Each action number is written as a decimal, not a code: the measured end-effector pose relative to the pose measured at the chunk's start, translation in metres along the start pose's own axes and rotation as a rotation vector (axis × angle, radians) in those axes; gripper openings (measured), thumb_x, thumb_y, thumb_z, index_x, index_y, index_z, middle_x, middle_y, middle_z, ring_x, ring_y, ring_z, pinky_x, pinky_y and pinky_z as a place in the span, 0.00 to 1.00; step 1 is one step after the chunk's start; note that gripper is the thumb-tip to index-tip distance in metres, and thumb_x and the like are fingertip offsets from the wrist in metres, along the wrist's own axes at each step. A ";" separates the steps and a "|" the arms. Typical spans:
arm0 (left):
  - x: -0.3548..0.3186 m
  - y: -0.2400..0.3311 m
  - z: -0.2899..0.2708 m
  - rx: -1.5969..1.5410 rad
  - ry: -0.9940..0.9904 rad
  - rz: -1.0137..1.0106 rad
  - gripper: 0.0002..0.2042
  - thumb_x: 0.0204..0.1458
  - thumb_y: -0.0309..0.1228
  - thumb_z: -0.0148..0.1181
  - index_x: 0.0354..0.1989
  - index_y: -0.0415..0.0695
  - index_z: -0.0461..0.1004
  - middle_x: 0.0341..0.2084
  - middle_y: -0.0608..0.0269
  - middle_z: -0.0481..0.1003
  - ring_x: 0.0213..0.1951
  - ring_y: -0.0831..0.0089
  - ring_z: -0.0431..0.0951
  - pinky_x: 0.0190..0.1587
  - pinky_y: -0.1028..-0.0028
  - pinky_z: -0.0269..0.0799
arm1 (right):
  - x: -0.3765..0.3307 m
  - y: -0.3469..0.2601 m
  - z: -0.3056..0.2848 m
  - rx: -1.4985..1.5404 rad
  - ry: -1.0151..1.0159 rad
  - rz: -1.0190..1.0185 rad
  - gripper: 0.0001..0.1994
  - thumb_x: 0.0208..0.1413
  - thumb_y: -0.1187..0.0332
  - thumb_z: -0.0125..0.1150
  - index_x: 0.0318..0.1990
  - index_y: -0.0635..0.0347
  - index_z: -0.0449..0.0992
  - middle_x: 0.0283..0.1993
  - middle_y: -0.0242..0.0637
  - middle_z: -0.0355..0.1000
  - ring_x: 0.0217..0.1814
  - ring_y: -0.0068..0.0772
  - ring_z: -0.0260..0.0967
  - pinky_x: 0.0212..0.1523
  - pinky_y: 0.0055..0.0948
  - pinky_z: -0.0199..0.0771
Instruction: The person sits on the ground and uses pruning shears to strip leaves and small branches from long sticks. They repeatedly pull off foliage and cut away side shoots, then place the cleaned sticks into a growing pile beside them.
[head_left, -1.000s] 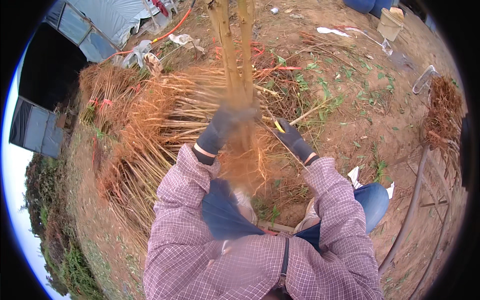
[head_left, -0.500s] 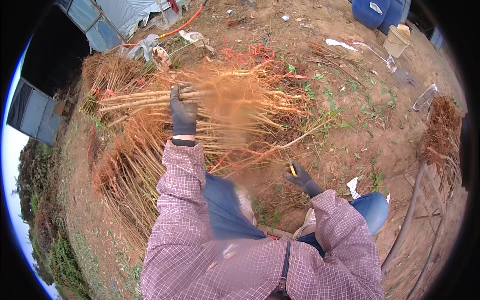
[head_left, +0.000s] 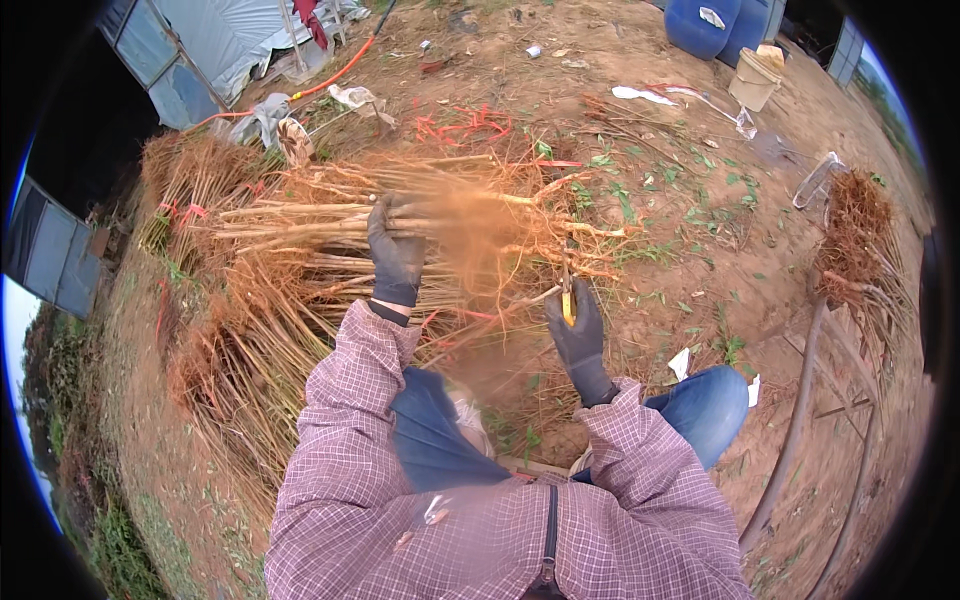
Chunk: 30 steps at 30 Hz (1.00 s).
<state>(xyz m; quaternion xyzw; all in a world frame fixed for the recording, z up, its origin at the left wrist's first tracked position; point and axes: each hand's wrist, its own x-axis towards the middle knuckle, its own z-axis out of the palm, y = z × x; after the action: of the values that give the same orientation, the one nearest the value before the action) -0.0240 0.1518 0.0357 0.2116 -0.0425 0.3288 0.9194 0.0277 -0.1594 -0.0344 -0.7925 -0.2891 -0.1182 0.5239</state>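
Just ahead of the knees [head_left: 700,415], a handful of bare stems [head_left: 300,226] is lying nearly crosswise above a larger pile [head_left: 255,345], with its orange roots [head_left: 530,200] spreading to the right. The left hand [head_left: 397,255] is gripping these stems, its fingers wrapping round them; exactly how many it is holding, I cannot tell. The right hand [head_left: 578,335] is closing round a yellow-handled tool [head_left: 568,303], whose tip is pointing up among the root ends; whether it is touching them is not showing, and a blur is veiling the middle. The step in hand seems to be steadying the stems while bringing the tool to the roots; the next move is calling, I judge, for a firm left grip, well apart from the tip. Beyond, red twine [head_left: 465,127] is lying on the soil [head_left: 480,70], and a pale bucket [head_left: 755,82] is standing near blue barrels [head_left: 700,28].
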 end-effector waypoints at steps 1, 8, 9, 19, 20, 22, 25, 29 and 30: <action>0.000 0.002 -0.004 -0.024 -0.007 0.000 0.09 0.63 0.33 0.48 0.38 0.42 0.73 0.35 0.58 0.76 0.37 0.69 0.78 0.45 0.65 0.78 | 0.000 -0.007 -0.005 0.040 -0.109 0.151 0.28 0.56 0.56 0.64 0.58 0.66 0.67 0.46 0.51 0.73 0.48 0.43 0.73 0.47 0.37 0.72; -0.005 -0.009 0.020 -0.343 -0.029 -0.158 0.08 0.62 0.30 0.50 0.38 0.37 0.70 0.33 0.64 0.68 0.31 0.79 0.71 0.27 0.85 0.76 | -0.018 0.010 -0.002 -0.034 -0.001 0.251 0.23 0.55 0.52 0.62 0.51 0.59 0.74 0.33 0.51 0.75 0.33 0.52 0.75 0.33 0.44 0.73; -0.008 -0.013 0.024 -0.372 -0.039 -0.204 0.08 0.63 0.30 0.50 0.38 0.37 0.70 0.33 0.63 0.68 0.31 0.79 0.71 0.27 0.84 0.77 | -0.010 0.010 0.003 -0.110 0.124 0.093 0.22 0.56 0.52 0.62 0.50 0.59 0.74 0.33 0.51 0.75 0.33 0.53 0.75 0.33 0.44 0.73; -0.011 -0.010 0.032 -0.382 -0.182 -0.260 0.05 0.62 0.30 0.50 0.40 0.41 0.66 0.33 0.65 0.69 0.36 0.73 0.71 0.43 0.73 0.75 | -0.010 0.035 -0.008 -0.326 -0.233 0.342 0.25 0.60 0.61 0.58 0.62 0.62 0.65 0.47 0.51 0.74 0.41 0.48 0.74 0.42 0.37 0.74; -0.011 -0.015 0.032 -0.321 -0.138 -0.188 0.05 0.62 0.30 0.51 0.40 0.42 0.68 0.33 0.66 0.69 0.37 0.74 0.71 0.40 0.76 0.75 | -0.016 0.057 0.001 -0.356 -0.219 0.260 0.26 0.60 0.62 0.57 0.64 0.61 0.62 0.50 0.50 0.73 0.43 0.47 0.74 0.44 0.36 0.74; -0.006 -0.028 0.031 -0.202 -0.059 -0.047 0.05 0.61 0.30 0.52 0.40 0.44 0.71 0.34 0.67 0.69 0.38 0.75 0.70 0.33 0.84 0.76 | -0.033 0.105 0.016 -0.604 -0.160 -0.024 0.29 0.61 0.65 0.56 0.69 0.58 0.57 0.56 0.48 0.71 0.47 0.45 0.73 0.49 0.35 0.74; -0.009 -0.008 0.018 -0.195 0.006 -0.134 0.05 0.61 0.30 0.51 0.41 0.45 0.71 0.34 0.67 0.69 0.35 0.77 0.71 0.29 0.82 0.75 | -0.020 0.063 0.019 -0.316 -0.238 -0.061 0.27 0.63 0.68 0.53 0.68 0.61 0.56 0.61 0.43 0.67 0.57 0.39 0.70 0.57 0.34 0.72; -0.011 -0.024 0.013 0.127 0.190 -0.131 0.08 0.62 0.34 0.48 0.38 0.45 0.72 0.31 0.63 0.73 0.35 0.77 0.75 0.28 0.77 0.75 | -0.027 0.076 0.020 0.347 0.001 0.232 0.15 0.63 0.68 0.54 0.55 0.63 0.69 0.52 0.43 0.73 0.52 0.36 0.71 0.48 0.31 0.73; -0.009 -0.034 0.014 0.172 0.200 -0.158 0.09 0.62 0.35 0.48 0.37 0.44 0.72 0.30 0.62 0.73 0.35 0.77 0.75 0.29 0.77 0.75 | -0.038 0.107 0.023 0.264 0.023 0.190 0.16 0.63 0.67 0.55 0.55 0.63 0.69 0.51 0.43 0.73 0.52 0.35 0.71 0.48 0.31 0.73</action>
<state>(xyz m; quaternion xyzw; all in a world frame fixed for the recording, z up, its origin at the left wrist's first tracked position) -0.0089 0.1169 0.0343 0.2581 0.0945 0.2774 0.9206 0.0567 -0.1817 -0.1449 -0.7391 -0.2199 -0.0384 0.6356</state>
